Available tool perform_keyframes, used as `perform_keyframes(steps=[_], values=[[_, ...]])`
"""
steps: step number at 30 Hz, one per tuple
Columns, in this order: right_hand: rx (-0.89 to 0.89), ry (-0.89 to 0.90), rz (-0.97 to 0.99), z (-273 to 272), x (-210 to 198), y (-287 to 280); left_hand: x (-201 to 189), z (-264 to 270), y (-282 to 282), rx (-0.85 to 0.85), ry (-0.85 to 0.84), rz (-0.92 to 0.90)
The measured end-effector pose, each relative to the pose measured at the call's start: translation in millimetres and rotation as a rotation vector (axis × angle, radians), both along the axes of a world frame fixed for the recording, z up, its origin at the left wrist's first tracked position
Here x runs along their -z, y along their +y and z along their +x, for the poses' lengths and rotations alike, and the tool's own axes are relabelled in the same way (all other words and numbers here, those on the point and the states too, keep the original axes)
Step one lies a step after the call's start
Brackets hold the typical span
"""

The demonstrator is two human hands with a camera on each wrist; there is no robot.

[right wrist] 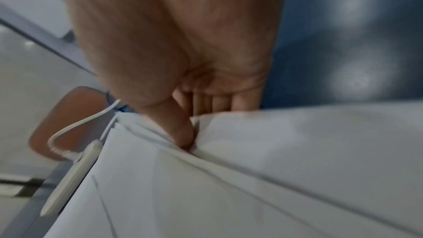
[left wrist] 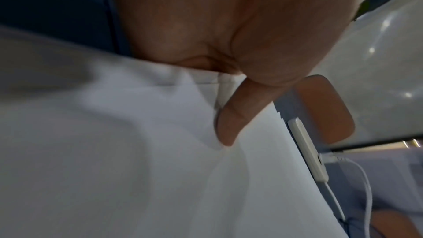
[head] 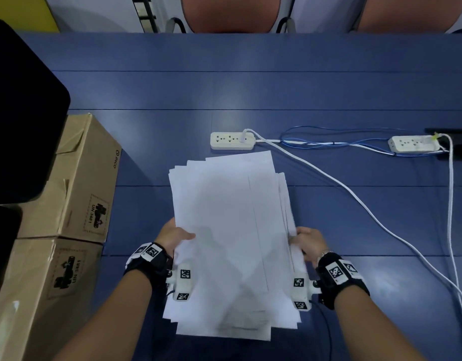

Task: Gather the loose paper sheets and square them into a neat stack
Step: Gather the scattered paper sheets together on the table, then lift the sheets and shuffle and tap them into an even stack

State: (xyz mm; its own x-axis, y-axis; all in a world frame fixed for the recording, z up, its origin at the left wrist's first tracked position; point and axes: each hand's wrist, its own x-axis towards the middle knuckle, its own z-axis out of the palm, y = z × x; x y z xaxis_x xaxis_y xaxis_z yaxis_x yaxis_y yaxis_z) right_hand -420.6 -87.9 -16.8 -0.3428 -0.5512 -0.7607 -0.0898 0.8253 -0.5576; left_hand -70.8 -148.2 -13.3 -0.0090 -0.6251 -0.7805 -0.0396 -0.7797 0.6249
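Note:
A loose pile of white paper sheets (head: pixel 229 225) is held over the blue table (head: pixel 355 204), its edges fanned out and uneven at the top and right. My left hand (head: pixel 176 238) grips the pile's left edge, thumb on top of the paper (left wrist: pixel 160 169) in the left wrist view, fingers hidden beneath. My right hand (head: pixel 306 243) grips the right edge, thumb pressed into the sheets (right wrist: pixel 251 178) and fingers behind them. The near ends of the sheets spread out below my wrists.
Two cardboard boxes (head: pixel 68 194) stand at the left, with a black object (head: pixel 21 121) above them. A white power strip (head: pixel 232 140) lies just beyond the paper, its cable (head: pixel 355 196) running right and toward me. A second strip (head: pixel 413 144) sits far right. Chairs stand behind the table.

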Motion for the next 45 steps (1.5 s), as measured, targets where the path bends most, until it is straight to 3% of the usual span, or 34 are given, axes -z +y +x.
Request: perform_keyframes(steps=[2, 3, 6, 10, 15, 17, 21, 28, 34, 40, 45], values=[[0.087, 0.168, -0.056, -7.0, 2.5, -6.9, 3.0, 5.3, -1.2, -0.003, 0.011, 0.013], [0.118, 0.171, -0.073, -8.4, 0.0, -9.5, 4.9, 7.3, -0.6, -0.013, 0.018, 0.022], [0.118, 0.077, -0.031, -10.4, -7.4, -15.4, 7.3, 6.1, 3.9, -0.045, 0.052, 0.046], [-0.028, 0.004, -0.001, -18.9, -15.8, -23.5, 7.3, 0.5, 10.6, -0.040, 0.146, 0.101], [-0.121, -0.197, 0.159, -29.1, -16.1, -30.8, 1.1, -5.5, 14.8, -0.018, 0.224, 0.100], [-0.142, -0.291, 0.139, -26.0, -23.5, -31.0, -0.8, -5.0, 13.8, -0.027, 0.227, 0.077], [-0.111, -0.431, -0.033, -14.8, -51.6, -30.5, -16.6, -5.0, 5.4, -0.047, 0.229, -0.033], [-0.081, -0.381, -0.476, -0.4, -109.4, -48.4, -86.4, -4.1, -28.8, -0.056, 0.234, -0.430], [-0.031, -0.295, -0.763, 2.9, -131.6, -57.7, -132.7, -2.8, -44.7, 0.017, 0.268, -0.686], [0.002, -0.227, -0.959, 8.9, -137.5, -52.4, -136.3, -6.7, -42.2, -0.032, 0.188, -0.861], [-0.013, -0.210, -0.998, 12.5, -147.6, -52.8, -136.9, -10.9, -41.0, -0.076, 0.114, -0.857]])
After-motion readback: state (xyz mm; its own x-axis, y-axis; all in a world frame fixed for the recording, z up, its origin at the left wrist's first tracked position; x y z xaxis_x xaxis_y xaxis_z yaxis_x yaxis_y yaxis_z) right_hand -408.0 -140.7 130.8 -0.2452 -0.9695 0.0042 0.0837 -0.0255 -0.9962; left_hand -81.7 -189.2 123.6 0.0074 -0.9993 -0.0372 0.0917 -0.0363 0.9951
